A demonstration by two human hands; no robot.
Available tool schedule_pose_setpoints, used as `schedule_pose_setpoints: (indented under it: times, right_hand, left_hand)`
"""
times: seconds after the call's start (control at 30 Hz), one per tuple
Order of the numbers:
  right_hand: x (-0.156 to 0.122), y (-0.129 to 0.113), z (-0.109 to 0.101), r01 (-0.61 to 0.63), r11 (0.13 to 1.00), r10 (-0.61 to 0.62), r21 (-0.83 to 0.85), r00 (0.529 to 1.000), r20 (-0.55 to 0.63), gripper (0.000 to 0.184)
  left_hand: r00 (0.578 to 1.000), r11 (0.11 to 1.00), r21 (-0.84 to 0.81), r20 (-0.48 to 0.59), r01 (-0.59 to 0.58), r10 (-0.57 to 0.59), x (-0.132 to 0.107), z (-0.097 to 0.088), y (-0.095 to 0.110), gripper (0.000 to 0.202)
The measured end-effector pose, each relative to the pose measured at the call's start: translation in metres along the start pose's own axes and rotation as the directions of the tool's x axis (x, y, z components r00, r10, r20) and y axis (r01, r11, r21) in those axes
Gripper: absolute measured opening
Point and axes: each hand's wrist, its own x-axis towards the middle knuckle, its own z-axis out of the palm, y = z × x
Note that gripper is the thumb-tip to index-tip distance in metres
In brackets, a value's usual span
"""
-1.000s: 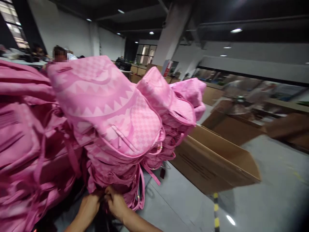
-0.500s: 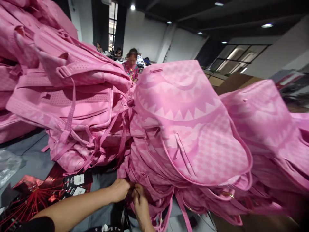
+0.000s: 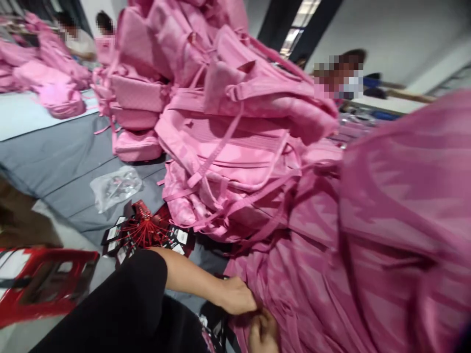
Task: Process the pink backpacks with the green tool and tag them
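A big heap of pink patterned backpacks (image 3: 235, 137) fills the grey table (image 3: 55, 162), and one blurred pink backpack (image 3: 386, 245) lies closest to me at the right. My left hand (image 3: 237, 296) and my right hand (image 3: 263, 333) meet at the lower edge of that near backpack. Both have their fingers pinched together on its pink fabric or a strap; what exactly they grip is hidden. A bundle of black hang tags on red strings (image 3: 145, 233) lies on the table just left of my left forearm.
A crumpled clear plastic bag (image 3: 116, 186) lies on the table beyond the tags. A red stool (image 3: 44, 282) stands at the lower left. More pink backpacks (image 3: 59, 93) lie on the far table. Other people sit at the back left and back right.
My view has swung left and down, bringing the tag bundle, plastic bag and red stool into sight. Both hands stay pinched together at the near backpack's lower edge.
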Motion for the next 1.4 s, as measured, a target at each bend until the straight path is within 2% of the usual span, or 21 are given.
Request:
schedule_pose_setpoints:
  times: [0.13,0.27,0.37,0.5,0.67,0.77,1.17,1.3,1.4]
  right_hand:
    - [0.005,0.0,0.0,-0.029,0.999,0.028,0.02,0.999,0.027,0.052]
    - [0.006,-0.006,-0.003,-0.112,0.994,0.112,-0.003,0.991,0.073,0.054]
    - [0.007,-0.009,-0.007,-0.111,0.994,0.111,0.001,0.99,0.088,0.055]
    - [0.006,-0.012,-0.008,-0.09,0.995,0.094,-0.052,0.992,0.079,0.049]
    - [0.0,-0.019,-0.004,-0.112,0.993,0.11,0.031,0.993,0.052,0.053]
    - [-0.002,-0.024,-0.004,-0.094,0.996,0.094,-0.004,0.995,0.041,0.047]
    - [-0.005,-0.032,-0.008,-0.097,0.995,0.096,0.012,0.993,0.063,0.044]
    - [-0.006,-0.039,-0.01,-0.123,0.991,0.125,-0.05,0.991,0.039,0.042]
    - [-0.007,-0.042,-0.011,-0.138,0.99,0.139,-0.025,0.989,0.057,0.044]
  left_hand:
    - [0.997,0.999,-0.04,0.076,-0.012,0.015,0.003,0.001,0.0,0.011]
    - [0.998,0.998,-0.058,0.063,-0.01,0.014,0.003,0.002,-0.003,0.013]
    - [0.998,0.997,-0.076,0.063,-0.021,0.026,0.002,0.004,-0.005,0.008]
    - [1.0,0.997,-0.079,0.025,-0.008,0.01,0.001,0.006,-0.005,0.013]
    - [0.999,0.996,-0.087,-0.03,-0.012,0.009,-0.002,0.011,-0.005,0.009]
    - [0.998,0.996,-0.086,-0.068,-0.004,-0.002,-0.004,0.012,-0.004,0.011]
    - [0.998,0.996,-0.083,0.067,0.025,-0.019,-0.011,-0.011,0.002,0.012]
    - [0.997,0.996,-0.087,0.077,0.029,-0.022,-0.01,-0.016,0.004,0.019]
    - [0.995,0.994,-0.102,0.098,0.032,-0.021,-0.01,-0.019,0.004,0.016]
